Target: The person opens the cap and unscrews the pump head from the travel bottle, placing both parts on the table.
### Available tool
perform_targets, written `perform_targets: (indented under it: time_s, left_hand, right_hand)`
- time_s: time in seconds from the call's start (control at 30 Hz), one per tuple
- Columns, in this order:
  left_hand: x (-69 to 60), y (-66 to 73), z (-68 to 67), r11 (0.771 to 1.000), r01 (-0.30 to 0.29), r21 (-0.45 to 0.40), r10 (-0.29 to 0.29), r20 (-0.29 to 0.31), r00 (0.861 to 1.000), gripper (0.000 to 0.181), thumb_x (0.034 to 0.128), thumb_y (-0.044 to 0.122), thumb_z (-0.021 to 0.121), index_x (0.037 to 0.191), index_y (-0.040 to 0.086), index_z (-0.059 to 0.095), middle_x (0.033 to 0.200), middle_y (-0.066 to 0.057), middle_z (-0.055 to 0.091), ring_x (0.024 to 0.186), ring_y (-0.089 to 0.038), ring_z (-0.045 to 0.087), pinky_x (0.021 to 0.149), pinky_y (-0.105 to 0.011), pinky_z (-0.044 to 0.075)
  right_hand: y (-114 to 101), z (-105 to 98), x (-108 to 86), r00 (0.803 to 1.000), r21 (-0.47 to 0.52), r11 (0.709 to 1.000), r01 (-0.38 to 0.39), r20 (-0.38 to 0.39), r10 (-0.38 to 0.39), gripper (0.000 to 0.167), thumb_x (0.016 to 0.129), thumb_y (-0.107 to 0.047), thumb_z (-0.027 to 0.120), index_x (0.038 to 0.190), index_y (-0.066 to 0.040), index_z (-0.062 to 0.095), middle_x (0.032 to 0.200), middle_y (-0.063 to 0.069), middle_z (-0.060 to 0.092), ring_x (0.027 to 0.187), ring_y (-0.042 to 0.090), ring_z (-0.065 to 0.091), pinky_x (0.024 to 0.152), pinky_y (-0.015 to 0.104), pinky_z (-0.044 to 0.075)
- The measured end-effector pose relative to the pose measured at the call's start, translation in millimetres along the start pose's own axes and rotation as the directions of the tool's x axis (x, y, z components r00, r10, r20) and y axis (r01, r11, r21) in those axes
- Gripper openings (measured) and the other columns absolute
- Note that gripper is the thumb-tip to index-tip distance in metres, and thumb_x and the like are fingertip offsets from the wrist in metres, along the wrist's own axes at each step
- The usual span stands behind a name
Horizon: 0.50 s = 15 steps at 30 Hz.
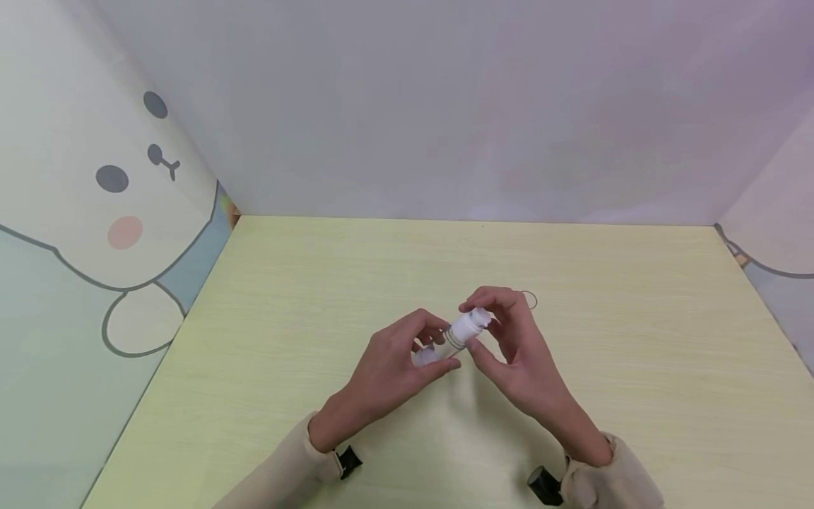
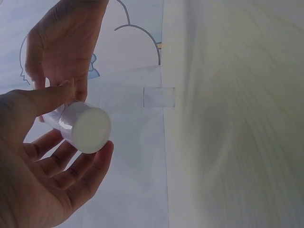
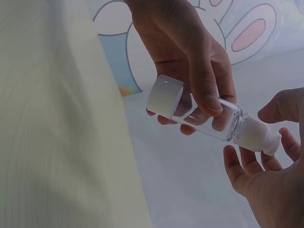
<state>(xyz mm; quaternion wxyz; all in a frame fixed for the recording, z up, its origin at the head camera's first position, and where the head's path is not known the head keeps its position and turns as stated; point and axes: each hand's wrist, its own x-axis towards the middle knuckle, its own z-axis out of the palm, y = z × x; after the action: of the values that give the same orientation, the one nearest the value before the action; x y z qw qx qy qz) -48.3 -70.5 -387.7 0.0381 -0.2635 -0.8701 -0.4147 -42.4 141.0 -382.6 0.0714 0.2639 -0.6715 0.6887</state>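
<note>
A small clear pump bottle (image 3: 204, 116) with a white base is held tilted above the table, its white pump top (image 1: 469, 325) pointing up to the right in the head view. My left hand (image 1: 397, 360) grips the clear body, thumb on one side and fingers on the other. Around the white top curl the thumb and fingers of my right hand (image 1: 518, 353). Clear rings of the neck show between body and top; whether the top is fully seated I cannot tell. The left wrist view shows the round white base (image 2: 92, 130) face on.
A clear, short cylinder like a cap (image 2: 159, 97) stands on the pale wooden table (image 1: 318, 283), behind my right hand in the head view. A plain grey wall (image 1: 445, 106) closes the back, and cartoon-printed panels (image 1: 63, 177) stand at both sides.
</note>
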Motion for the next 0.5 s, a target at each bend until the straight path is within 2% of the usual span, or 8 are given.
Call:
perform_targets:
  time_s: [0.17,0.27,0.37,0.5]
  left_hand:
    - [0.2,0.1,0.2,1.0,-0.006,-0.01,0.006,-0.003,1.0,0.04,0.0853,0.025,0.088,0.116,0.02,0.063,0.099,0.001,0.072,0.088,-0.004,0.065,0.079,-0.022,0.059]
    - [0.2,1.2,-0.2,1.0,-0.007,-0.007,0.006,-0.006,1.0,0.04,0.0849,0.026,0.089,0.116,0.021,0.063,0.098,0.003,0.071,0.088,-0.005,0.065,0.079,-0.021,0.059]
    - [0.1,2.3,-0.6,1.0,-0.006,-0.003,0.006,-0.007,1.0,0.041,0.0847,0.026,0.089,0.115,0.02,0.063,0.098,0.004,0.071,0.088,-0.005,0.065,0.079,-0.021,0.059]
    - [-0.2,2.5,-0.3,1.0,-0.01,-0.001,0.01,-0.005,1.0,0.041,0.0847,0.025,0.089,0.116,0.02,0.063,0.098,0.002,0.071,0.089,-0.006,0.065,0.079,-0.021,0.059]
  right_hand:
    - [-1.4,1.4,0.2,0.995,-0.07,0.995,-0.077,-0.076,0.072,0.052,0.085,0.019,0.071,0.125,0.006,0.04,0.123,0.007,0.045,0.107,0.016,0.054,0.094,0.021,0.053]
    - [-0.2,1.5,-0.1,0.991,-0.094,0.991,-0.097,-0.104,0.087,0.05,0.084,0.017,0.074,0.12,0.002,0.042,0.119,0.007,0.043,0.102,0.014,0.053,0.088,0.019,0.053]
    - [1.4,1.8,-0.2,0.988,-0.1,0.989,-0.113,-0.116,0.101,0.048,0.085,0.015,0.076,0.115,-0.002,0.043,0.115,0.007,0.043,0.099,0.012,0.054,0.086,0.018,0.054]
    - [3.0,2.2,-0.6,0.988,-0.094,0.989,-0.116,-0.115,0.105,0.044,0.086,0.015,0.075,0.113,0.002,0.043,0.114,0.002,0.044,0.096,0.012,0.056,0.086,0.017,0.055]
